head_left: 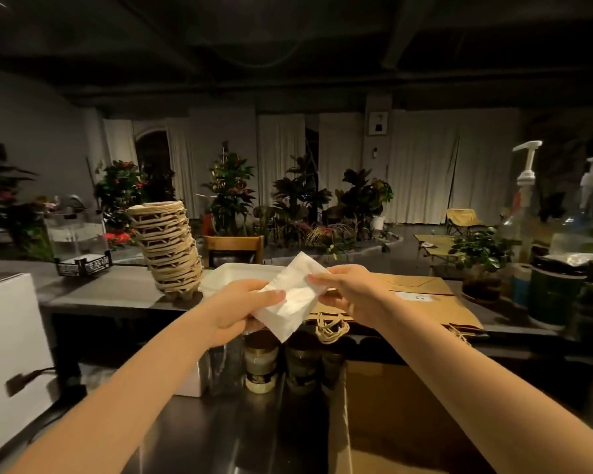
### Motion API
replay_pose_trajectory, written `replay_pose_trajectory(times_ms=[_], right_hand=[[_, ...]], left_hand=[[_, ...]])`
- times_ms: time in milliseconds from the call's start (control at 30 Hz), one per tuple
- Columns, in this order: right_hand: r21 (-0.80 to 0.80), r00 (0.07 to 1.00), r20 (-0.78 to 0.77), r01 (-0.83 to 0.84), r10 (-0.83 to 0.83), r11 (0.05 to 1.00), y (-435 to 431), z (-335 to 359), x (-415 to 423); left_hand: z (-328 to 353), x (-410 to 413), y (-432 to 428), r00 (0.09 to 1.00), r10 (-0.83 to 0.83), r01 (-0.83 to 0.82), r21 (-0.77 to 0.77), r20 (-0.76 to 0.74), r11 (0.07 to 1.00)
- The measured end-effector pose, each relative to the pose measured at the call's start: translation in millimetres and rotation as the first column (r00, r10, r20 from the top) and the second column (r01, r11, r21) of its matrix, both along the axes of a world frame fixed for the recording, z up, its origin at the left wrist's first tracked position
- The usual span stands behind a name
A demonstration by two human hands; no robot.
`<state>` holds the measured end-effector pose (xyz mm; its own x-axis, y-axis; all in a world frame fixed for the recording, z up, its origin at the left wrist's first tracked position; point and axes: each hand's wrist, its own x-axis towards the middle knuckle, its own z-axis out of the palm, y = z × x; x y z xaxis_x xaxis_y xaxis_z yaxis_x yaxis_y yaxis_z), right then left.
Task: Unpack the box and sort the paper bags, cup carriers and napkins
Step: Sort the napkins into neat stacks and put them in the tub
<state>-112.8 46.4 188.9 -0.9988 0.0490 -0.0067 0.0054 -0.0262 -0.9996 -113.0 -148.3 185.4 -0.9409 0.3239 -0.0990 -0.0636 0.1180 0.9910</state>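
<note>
A stack of white napkins (293,299) is held up over the raised counter, between both hands. My left hand (235,307) grips its lower left end, thumb on top. My right hand (344,289) pinches its upper right edge. Just behind the napkins sits a white tray (240,273). A tall leaning stack of pulp cup carriers (168,248) stands to the left on the counter. Flat brown paper bags (435,302) with twine handles lie to the right. The open cardboard box (401,415) stands below at the lower right.
Jars (261,362) and dark cups stand on the lower steel worktop under the counter ledge. A white appliance (9,340) is at the left. Pump bottles (524,213), a green cup (555,295) and a potted plant crowd the counter's right end.
</note>
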Motion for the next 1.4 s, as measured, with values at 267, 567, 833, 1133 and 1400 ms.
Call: replay_pose_trajectory(times_ms=[267,567,833,1133,1400], right_hand=[[0.037,1.0,-0.01,0.01,-0.009,0.999,-23.3,7.5,-86.7],[0.161,0.998,0.009,0.053,-0.056,0.985,-44.1,3.5,-187.5],[0.314,0.997,0.071,-0.031,0.009,0.949,-45.5,-14.6,-252.1],[0.75,0.996,0.02,-0.072,0.087,0.657,-38.5,-20.3,-270.7],[0.864,0.995,0.035,-0.076,0.09,0.497,-25.4,-21.9,-277.2]], left_hand=[[9.6,-77.3,-19.8,1.0,0.015,-0.015,-0.024,0.006,1.0],[0.0,-178.4,-38.2,1.0,0.008,-0.005,-0.107,0.024,0.994],[-21.9,-245.1,-44.6,0.997,0.028,-0.015,-0.193,0.067,0.981],[-36.2,-276.1,-32.1,0.986,0.002,0.06,-0.36,0.169,0.931],[-34.6,-280.7,-9.4,0.971,-0.037,0.136,-0.42,0.234,0.897]])
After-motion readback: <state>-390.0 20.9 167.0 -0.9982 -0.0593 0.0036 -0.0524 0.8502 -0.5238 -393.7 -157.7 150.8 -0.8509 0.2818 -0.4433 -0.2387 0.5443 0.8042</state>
